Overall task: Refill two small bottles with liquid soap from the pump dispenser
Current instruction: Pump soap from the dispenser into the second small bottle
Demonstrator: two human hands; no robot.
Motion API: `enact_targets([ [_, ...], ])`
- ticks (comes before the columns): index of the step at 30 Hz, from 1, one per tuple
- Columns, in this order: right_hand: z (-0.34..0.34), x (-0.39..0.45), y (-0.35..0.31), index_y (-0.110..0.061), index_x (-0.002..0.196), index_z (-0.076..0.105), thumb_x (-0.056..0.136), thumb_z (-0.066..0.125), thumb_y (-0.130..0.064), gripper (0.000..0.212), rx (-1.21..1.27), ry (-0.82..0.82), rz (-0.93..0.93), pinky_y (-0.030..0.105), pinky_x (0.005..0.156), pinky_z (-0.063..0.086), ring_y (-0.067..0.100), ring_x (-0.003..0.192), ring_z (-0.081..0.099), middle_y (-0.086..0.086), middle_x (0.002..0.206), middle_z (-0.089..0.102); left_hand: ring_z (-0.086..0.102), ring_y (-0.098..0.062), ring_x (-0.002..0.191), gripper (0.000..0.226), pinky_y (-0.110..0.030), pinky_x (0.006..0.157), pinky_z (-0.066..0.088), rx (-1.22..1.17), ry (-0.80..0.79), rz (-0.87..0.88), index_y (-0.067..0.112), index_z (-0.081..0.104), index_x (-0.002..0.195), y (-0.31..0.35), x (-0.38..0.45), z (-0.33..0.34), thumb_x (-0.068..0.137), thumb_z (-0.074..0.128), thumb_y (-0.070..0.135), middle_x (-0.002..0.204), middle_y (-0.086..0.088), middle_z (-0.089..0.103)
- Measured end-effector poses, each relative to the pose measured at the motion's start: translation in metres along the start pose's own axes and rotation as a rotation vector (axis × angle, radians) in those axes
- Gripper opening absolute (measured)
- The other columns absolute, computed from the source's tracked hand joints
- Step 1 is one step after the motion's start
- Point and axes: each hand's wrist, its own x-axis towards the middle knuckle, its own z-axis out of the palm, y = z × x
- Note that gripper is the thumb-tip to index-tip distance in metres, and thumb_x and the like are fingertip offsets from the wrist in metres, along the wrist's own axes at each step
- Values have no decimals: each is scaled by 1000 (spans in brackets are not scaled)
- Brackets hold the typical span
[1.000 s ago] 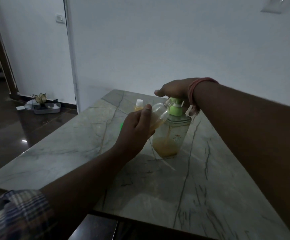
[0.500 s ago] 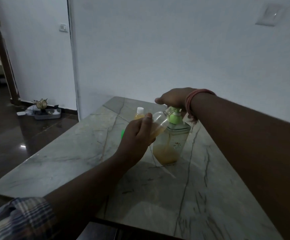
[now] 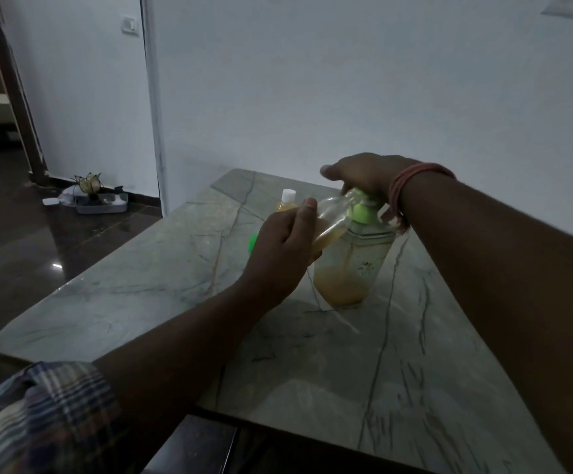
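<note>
Head view showed your left hand (image 3: 283, 249) with its fingers (image 3: 307, 213) curled round a small clear bottle (image 3: 334, 217), held tilted with its mouth up against the green nozzle of the pump dispenser (image 3: 353, 258); orange soap sat in the bottle's lower part. Your right hand (image 3: 363, 174) lay palm-down on top of the green pump head, its fingers bent over it, though how tightly they wrapped it you could not tell from this angle. A red thread band (image 3: 411, 181) circled that wrist. The dispenser stood upright on the marble worktop (image 3: 141, 292), with soap only in its bottom part. Just behind your left hand stood a second small bottle (image 3: 286, 201), white-capped and holding orange liquid, and a green cap (image 3: 252, 242) lay on the worktop beside your left hand. The room was dim: pale walls, a light switch (image 3: 129, 25) by the corner, a dark glossy floor and a grey tray (image 3: 102, 203) of odds on it.
</note>
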Motion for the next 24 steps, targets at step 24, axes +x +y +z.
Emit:
enact_targets([
  [24, -6, -4, -2, -11, 131, 49, 86, 54, -57, 64, 70, -108, 138, 39, 79, 48, 32, 97, 56, 15, 129, 52, 55, -2, 49, 48, -12, 43, 38, -8, 10, -37, 9, 62, 76, 5, -1, 2, 110, 36, 31, 59, 1, 57],
])
